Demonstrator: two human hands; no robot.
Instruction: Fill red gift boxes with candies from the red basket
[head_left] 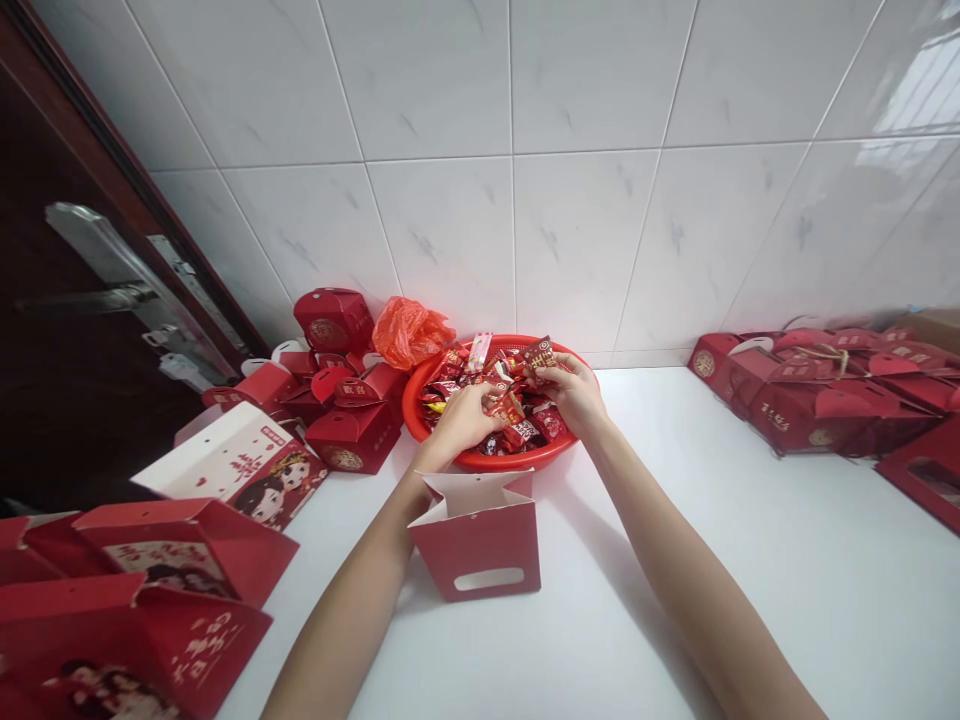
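A red plastic basket (517, 462) full of wrapped candies (517, 430) stands against the tiled wall. My right hand (576, 395) is at the basket's right side, its fingers closed on a dark red candy packet (538, 362). Over the left part of the basket, my left hand (466, 418) reaches into the candies with thumb and fingers bent around a red-wrapped candy (508, 408). Directly in front of the basket, between my forearms, a red paper gift box (484, 550) stands upright with its top open. Its inside is mostly hidden from this angle.
Small red boxes (352, 430) and a crumpled red plastic bag (411, 333) sit left of the basket. Larger red gift boxes (187, 560) crowd the left front. More red boxes (817, 400) line the right back. A dark door (75, 350) with a metal handle borders the left.
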